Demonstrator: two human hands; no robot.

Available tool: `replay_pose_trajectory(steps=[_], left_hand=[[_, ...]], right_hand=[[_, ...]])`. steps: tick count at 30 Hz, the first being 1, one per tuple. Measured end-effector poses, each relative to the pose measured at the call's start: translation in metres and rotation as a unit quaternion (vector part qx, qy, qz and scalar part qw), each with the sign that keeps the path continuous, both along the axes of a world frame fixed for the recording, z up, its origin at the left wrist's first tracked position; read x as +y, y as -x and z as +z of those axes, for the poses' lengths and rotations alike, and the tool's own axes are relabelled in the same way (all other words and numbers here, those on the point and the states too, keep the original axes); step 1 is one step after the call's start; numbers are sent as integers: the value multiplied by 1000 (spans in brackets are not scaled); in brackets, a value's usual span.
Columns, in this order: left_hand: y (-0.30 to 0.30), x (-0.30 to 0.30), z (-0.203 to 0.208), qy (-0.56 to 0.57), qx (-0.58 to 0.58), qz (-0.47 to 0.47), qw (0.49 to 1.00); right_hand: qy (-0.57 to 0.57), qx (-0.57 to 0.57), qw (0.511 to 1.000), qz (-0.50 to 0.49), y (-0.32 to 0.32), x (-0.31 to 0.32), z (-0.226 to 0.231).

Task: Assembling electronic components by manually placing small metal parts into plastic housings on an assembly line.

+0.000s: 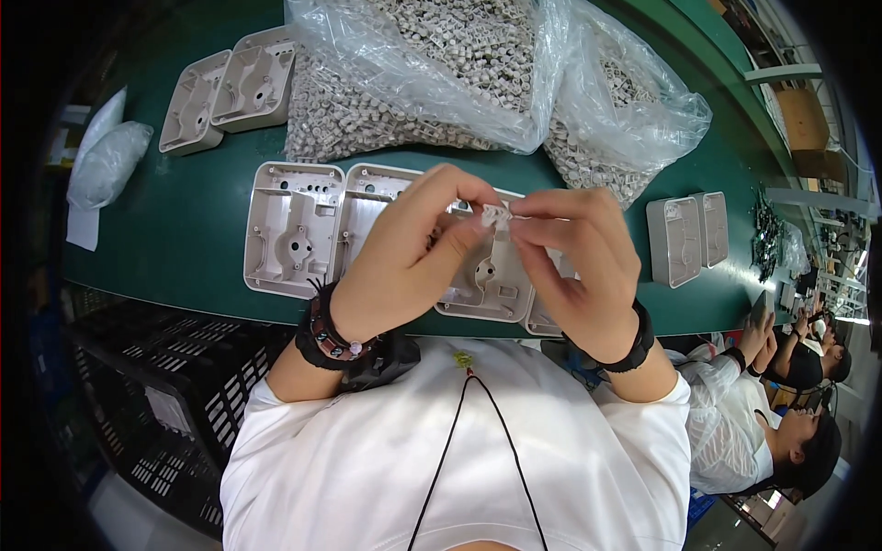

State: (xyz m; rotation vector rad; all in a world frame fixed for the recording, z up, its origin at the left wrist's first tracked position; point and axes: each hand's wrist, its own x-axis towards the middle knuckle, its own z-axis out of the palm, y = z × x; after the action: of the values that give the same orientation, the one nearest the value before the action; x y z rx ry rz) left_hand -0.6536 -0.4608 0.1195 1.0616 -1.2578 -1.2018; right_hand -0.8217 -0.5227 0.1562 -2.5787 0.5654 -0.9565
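Between the fingertips of both my hands is a small white plastic part (496, 217), held above the row of housings. My left hand (409, 234) pinches it from the left with thumb and forefinger. From the right, the thumb and fingers of my right hand (583, 262) close on it too. Beneath the hands lie several off-white plastic housings, open side up; the leftmost housing (289, 230) shows in full, while another housing (487, 275) is partly covered by my hands. Finer detail of the small part is hidden by my fingers.
Clear plastic bags (413, 83) full of small off-white parts lie at the back of the green table (184, 248). More housings stand at the back left (253, 83) and right (675, 243). Left below the table edge is a black crate (175, 395). Other people sit along the right.
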Motion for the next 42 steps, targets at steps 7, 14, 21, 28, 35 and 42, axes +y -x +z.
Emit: replay_pose_trajectory(steps=[7, 14, 21, 28, 35, 42], left_hand=[[-5, 9, -11, 18, -39, 54, 998], [-6, 9, -16, 31, -111, 73, 991], [-13, 9, -7, -25, -141, 71, 987], [-33, 20, -5, -28, -46, 198, 979], [-41, 31, 0, -13, -13, 245, 969], [-42, 29, -5, 54, -64, 264, 961]], right_hand=[[-91, -23, 995, 40, -15, 5, -11], [-182, -28, 983, 17, -28, 0, -10], [-196, 30, 980, 21, -13, -14, -7], [19, 245, 969, 13, 3, -39, -37], [86, 324, 939, 70, -8, -48, -46], [82, 400, 908, 91, -2, -47, -39]])
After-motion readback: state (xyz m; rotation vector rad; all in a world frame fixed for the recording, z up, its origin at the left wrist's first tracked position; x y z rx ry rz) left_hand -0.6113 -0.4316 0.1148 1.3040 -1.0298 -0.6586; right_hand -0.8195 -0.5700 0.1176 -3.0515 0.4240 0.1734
